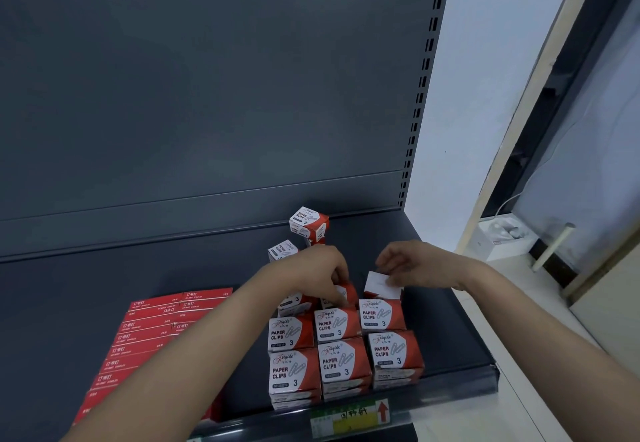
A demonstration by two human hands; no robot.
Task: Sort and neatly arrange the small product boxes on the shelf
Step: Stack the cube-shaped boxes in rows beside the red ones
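Before us the dark shelf (104,268) carries flat red staple boxes (149,334) left and paper-clip boxes (341,341) in rows right. Our left hand (320,268) pinches a back-row box (344,294); our right hand (412,263), nearer the gap, grips a box (381,286) white face up.

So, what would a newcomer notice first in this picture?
Probably the red and white paper clip boxes in rows at the front right of the dark shelf. Both hands meet just behind them: the left hand touches a box, the right hand holds another. Flat red staple boxes lie at the left.
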